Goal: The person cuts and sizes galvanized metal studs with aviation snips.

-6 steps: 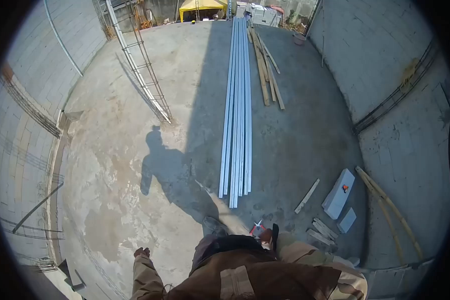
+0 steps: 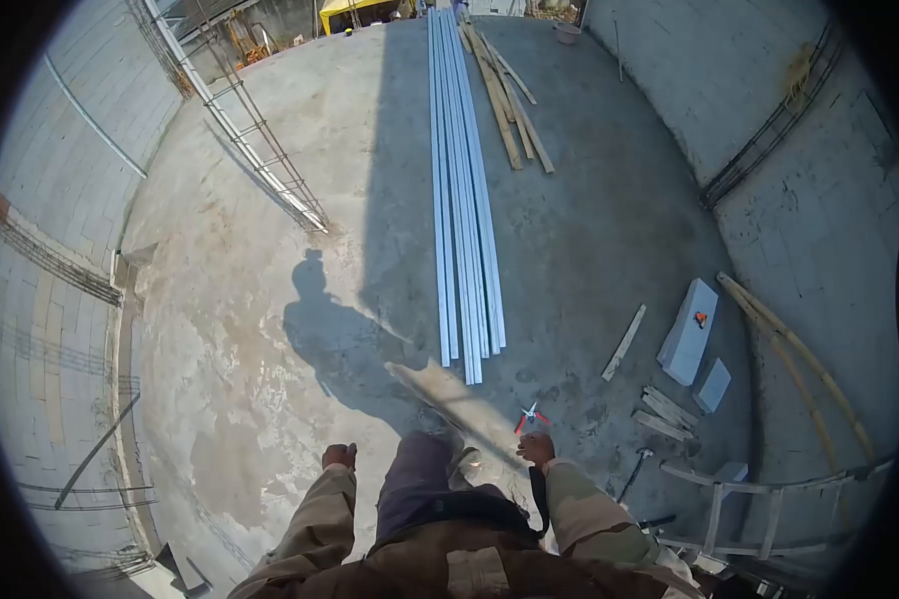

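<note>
My left hand [image 2: 339, 456] hangs over the bare concrete left of my leg, its fingers curled in, and nothing shows in it. My right hand [image 2: 536, 449] is in front of my right thigh, with fingers loosely bent and apart. Just beyond it are red-handled snips [image 2: 531, 417], with handles and blades spread; they appear to lie on the floor, apart from the fingers. A dark strap-like piece [image 2: 539, 491] hangs below my right wrist. Ahead, a bundle of long light metal profiles [image 2: 459, 200] runs away across the concrete floor.
Wooden planks [image 2: 504, 100] lie right of the profiles. Further right are a white block [image 2: 687, 334] with a small orange item, short wood pieces [image 2: 664, 414], and a ladder [image 2: 769, 519]. A rebar column frame [image 2: 250, 125] leans at the left. Block walls stand on both sides.
My view has tilted, so the floor things sit higher in the picture. Both hands have come forward, the left also towards my leg; its fingers look more curled. The ladder has come into view.
</note>
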A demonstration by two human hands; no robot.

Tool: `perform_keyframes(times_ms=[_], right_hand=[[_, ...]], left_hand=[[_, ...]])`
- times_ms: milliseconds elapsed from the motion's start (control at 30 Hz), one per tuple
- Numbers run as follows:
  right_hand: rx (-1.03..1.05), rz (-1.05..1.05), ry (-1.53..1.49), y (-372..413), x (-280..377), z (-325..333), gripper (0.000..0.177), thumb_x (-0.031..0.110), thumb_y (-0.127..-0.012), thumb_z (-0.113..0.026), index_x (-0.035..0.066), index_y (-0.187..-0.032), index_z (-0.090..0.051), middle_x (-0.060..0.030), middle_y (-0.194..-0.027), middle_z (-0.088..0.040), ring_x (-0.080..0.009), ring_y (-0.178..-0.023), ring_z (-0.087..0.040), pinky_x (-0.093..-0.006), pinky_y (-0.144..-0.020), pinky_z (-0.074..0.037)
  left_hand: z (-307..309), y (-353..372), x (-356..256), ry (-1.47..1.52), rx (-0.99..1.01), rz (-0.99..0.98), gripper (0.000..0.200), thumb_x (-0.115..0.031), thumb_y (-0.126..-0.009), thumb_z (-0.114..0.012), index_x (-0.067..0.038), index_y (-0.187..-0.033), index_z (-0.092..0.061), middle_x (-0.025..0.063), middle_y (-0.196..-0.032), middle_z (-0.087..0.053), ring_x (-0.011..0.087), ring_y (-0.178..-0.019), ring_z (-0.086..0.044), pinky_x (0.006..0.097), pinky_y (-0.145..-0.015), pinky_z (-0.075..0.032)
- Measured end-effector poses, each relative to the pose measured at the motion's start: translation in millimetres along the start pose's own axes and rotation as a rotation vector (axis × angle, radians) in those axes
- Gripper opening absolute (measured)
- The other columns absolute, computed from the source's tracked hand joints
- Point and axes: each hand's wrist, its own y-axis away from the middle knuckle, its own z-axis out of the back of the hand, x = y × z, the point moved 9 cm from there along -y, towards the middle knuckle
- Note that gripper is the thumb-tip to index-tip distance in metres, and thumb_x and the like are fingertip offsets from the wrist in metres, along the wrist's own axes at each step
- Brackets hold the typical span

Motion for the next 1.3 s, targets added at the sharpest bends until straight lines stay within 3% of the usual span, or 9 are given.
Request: perform_keyframes(times_ms=[100,167,367,400,500,633,933,1067,1300], right_hand=[[-0.080,0.045,-0.305,43.8,-87.4,3.4,0.023,0.019,-0.096,-0.069,0.000,-0.108,-0.066,-0.0187,-0.091,-0.073,-0.0309,-0.071,-0.075,-0.0386,-0.058,-0.059],[-0.296,-0.288,-0.383,110.8,-105.2,-3.6,0.020,0.016,-0.095,-0.067,-0.002,-0.104,-0.066,-0.0203,-0.091,-0.072,-0.0328,-0.074,-0.074,-0.0408,-0.054,-0.055],[-0.120,-0.305,-0.110,162.8,-197.4,-20.9,0.011,0.007,-0.092,-0.066,-0.004,-0.092,-0.063,-0.0221,-0.080,-0.071,-0.0339,-0.069,-0.075,-0.0457,-0.053,-0.057],[-0.445,-0.521,-0.385,173.1,-191.4,-20.0,0.009,0.005,-0.091,-0.065,-0.003,-0.089,-0.064,-0.0197,-0.076,-0.071,-0.0307,-0.065,-0.074,-0.0420,-0.049,-0.054],[-0.530,-0.201,-0.242,91.8,-203.4,-12.2,0.012,0.010,-0.090,-0.064,-0.001,-0.086,-0.067,-0.0146,-0.076,-0.072,-0.0254,-0.061,-0.071,-0.0366,-0.054,-0.055],[-0.580,0.114,0.244,-86.5,-171.4,-12.8,0.017,0.012,-0.089,-0.058,0.000,-0.090,-0.070,-0.0115,-0.079,-0.072,-0.0220,-0.070,-0.074,-0.0357,-0.063,-0.056],[-0.451,0.356,0.528,-388.7,-77.8,-117.8,0.019,0.019,-0.087,-0.070,0.002,-0.097,-0.069,-0.0216,-0.099,-0.072,-0.0425,-0.096,-0.068,-0.0509,-0.084,-0.054],[-0.571,0.477,0.601,-440.1,-66.8,-150.5,0.037,0.021,-0.087,-0.073,-0.001,-0.111,-0.057,-0.0227,-0.114,-0.062,-0.0427,-0.108,-0.061,-0.0525,-0.088,-0.050],[-0.958,0.626,0.904,-459.8,-67.7,-177.1,0.020,0.019,-0.087,-0.066,0.005,-0.096,-0.056,-0.0135,-0.099,-0.056,-0.0330,-0.093,-0.060,-0.0452,-0.078,-0.048]], left_hand=[[5.2,35.0,-108.2,-0.050,-0.004,-0.255,0.039,-0.042,-0.078,-0.065,-0.005,-0.079,-0.075,0.0209,-0.088,-0.073,0.0419,-0.086,-0.069,0.0508,-0.082,-0.055],[-5.6,47.0,-141.3,0.105,-0.012,-0.344,0.028,-0.031,-0.069,-0.077,-0.008,-0.085,-0.075,0.0175,-0.082,-0.074,0.0373,-0.083,-0.071,0.0456,-0.079,-0.057],[-95.5,15.0,-143.7,0.295,0.280,-0.364,0.029,-0.030,-0.081,-0.076,-0.003,-0.091,-0.069,0.0147,-0.093,-0.075,0.0305,-0.087,-0.073,0.0431,-0.084,-0.057],[-128.3,11.8,-125.5,0.284,0.421,-0.306,0.028,-0.029,-0.086,-0.074,-0.002,-0.092,-0.068,0.0147,-0.095,-0.075,0.0297,-0.089,-0.073,0.0437,-0.085,-0.057],[-205.4,-37.4,-116.3,0.673,0.729,-0.307,0.021,-0.017,-0.095,-0.067,0.004,-0.101,-0.068,0.0178,-0.098,-0.075,0.0275,-0.089,-0.073,0.0405,-0.077,-0.059],[-249.3,-152.2,-125.5,0.648,0.384,-0.221,0.028,-0.019,-0.096,-0.064,0.003,-0.113,-0.068,0.0142,-0.099,-0.076,0.0201,-0.085,-0.073,0.0309,-0.075,-0.056],[-350.0,-311.3,-226.7,0.422,0.414,-0.486,0.029,-0.020,-0.097,-0.066,0.006,-0.113,-0.068,0.0140,-0.106,-0.075,0.0203,-0.091,-0.072,0.0341,-0.079,-0.056],[-295.0,-283.6,-345.4,0.398,0.156,-1.015,0.042,-0.030,-0.096,-0.067,0.002,-0.123,-0.063,0.0218,-0.112,-0.073,0.0353,-0.106,-0.072,0.0432,-0.091,-0.056],[-287.7,-306.1,-375.1,0.121,0.066,-1.135,0.039,-0.028,-0.095,-0.070,-0.001,-0.123,-0.064,0.0172,-0.109,-0.074,0.0317,-0.094,-0.073,0.0408,-0.082,-0.057]])
